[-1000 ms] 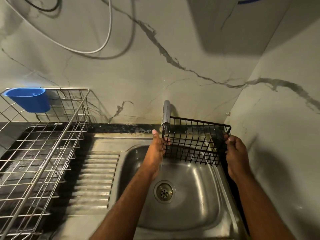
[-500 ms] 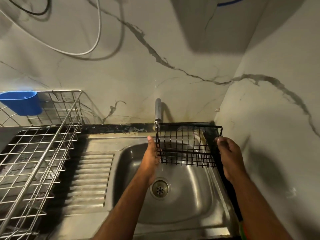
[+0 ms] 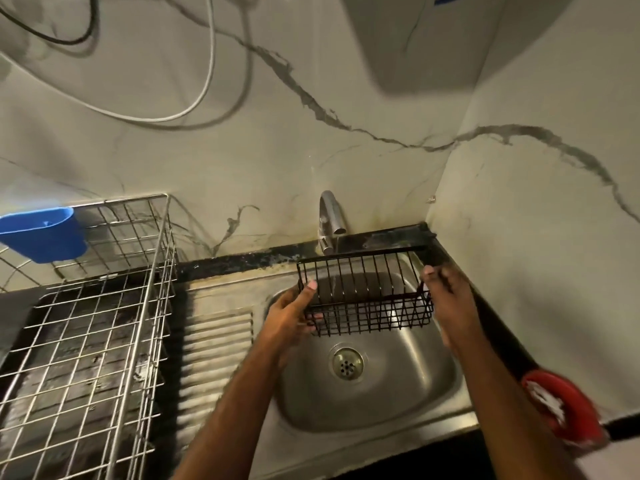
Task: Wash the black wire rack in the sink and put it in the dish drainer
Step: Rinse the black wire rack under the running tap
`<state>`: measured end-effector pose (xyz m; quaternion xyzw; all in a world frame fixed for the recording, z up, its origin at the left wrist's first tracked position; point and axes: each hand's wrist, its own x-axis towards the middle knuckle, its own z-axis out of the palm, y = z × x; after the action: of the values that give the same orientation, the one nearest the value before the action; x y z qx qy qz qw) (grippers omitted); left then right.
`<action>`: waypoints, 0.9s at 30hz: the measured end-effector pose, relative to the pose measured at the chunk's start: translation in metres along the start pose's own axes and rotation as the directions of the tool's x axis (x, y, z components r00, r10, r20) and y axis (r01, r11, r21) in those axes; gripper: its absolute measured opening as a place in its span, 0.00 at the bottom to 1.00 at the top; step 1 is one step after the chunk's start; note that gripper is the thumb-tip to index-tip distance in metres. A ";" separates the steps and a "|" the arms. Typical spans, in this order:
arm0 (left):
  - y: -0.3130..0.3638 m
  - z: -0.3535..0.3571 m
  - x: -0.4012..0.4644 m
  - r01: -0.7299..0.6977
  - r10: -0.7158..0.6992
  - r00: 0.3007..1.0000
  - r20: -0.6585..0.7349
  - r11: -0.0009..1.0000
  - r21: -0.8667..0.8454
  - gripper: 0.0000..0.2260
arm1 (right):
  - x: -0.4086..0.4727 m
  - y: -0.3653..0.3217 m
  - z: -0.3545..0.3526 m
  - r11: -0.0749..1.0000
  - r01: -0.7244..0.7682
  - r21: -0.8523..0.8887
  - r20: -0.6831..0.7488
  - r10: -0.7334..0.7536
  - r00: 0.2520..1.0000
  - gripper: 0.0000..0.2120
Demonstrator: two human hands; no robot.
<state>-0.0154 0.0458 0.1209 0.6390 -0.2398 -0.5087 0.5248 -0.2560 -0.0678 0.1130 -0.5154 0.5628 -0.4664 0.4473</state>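
Both hands hold the black wire rack (image 3: 365, 299) over the sink (image 3: 408, 393) beneath the tap (image 3: 330, 216): left hand (image 3: 289, 315) and right hand (image 3: 450, 299), fingers curled round its ends. It looks light, stiff and probably wet-slippery, so gripping the end wires suits it.

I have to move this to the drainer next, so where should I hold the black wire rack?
Keep a grip on each short end of the black wire rack, as the left hand and right hand do now. Its long open-wire shape balances best that way, coming from both sides.
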 end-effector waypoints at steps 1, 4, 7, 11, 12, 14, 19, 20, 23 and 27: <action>-0.001 -0.007 0.000 0.002 -0.002 1.000 0.022 1.000 -0.016 0.16 | -0.003 0.003 0.004 1.000 0.006 -0.010 -0.009 -0.007 1.000 0.12; 0.000 -0.025 -0.003 -0.013 0.018 0.996 0.084 0.998 -0.064 0.16 | -0.013 0.008 0.016 0.999 0.051 -0.010 -0.025 -0.051 0.998 0.04; -0.002 -0.039 -0.007 -0.027 0.034 0.995 0.094 0.997 -0.072 0.19 | -0.020 0.006 0.024 0.989 -0.019 0.145 -0.072 0.030 0.997 0.10; -0.013 -0.054 -0.011 -0.108 0.111 0.980 0.163 0.994 -0.028 0.29 | -0.024 -0.003 0.028 0.973 -0.204 0.106 0.001 0.205 0.979 0.26; -0.015 -0.055 -0.012 -0.143 0.145 0.975 0.170 0.989 -0.022 0.29 | -0.025 -0.004 0.028 0.970 -0.230 0.077 0.045 0.227 0.973 0.28; -0.018 -0.055 -0.016 -0.197 0.195 0.968 0.158 0.980 -0.003 0.27 | -0.026 -0.004 0.028 0.968 -0.252 0.008 0.115 0.249 0.962 0.27; -0.029 -0.053 -0.012 -0.193 0.189 0.981 0.041 0.971 0.143 0.25 | -0.023 -0.007 0.024 0.961 -0.273 0.035 0.058 0.271 0.961 0.14; -0.031 -0.052 -0.011 -0.176 0.178 0.984 0.002 0.969 0.176 0.25 | -0.021 -0.007 0.023 0.961 -0.275 0.031 0.040 0.273 0.961 0.15; -0.038 -0.045 -0.013 -0.099 0.113 0.991 -0.075 0.981 0.166 0.24 | -0.012 -0.004 0.023 0.962 -0.274 0.009 0.032 0.274 0.961 0.20; -0.043 -0.032 -0.014 0.040 -0.035 0.993 -0.117 0.998 0.043 0.19 | -0.005 0.000 0.023 0.976 -0.218 -0.020 0.056 0.219 0.974 0.20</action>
<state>-0.0017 0.0854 0.0850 0.6835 -0.2083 -0.4749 0.5136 -0.2326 -0.0647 0.1097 -0.4667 0.6060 -0.3953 0.5085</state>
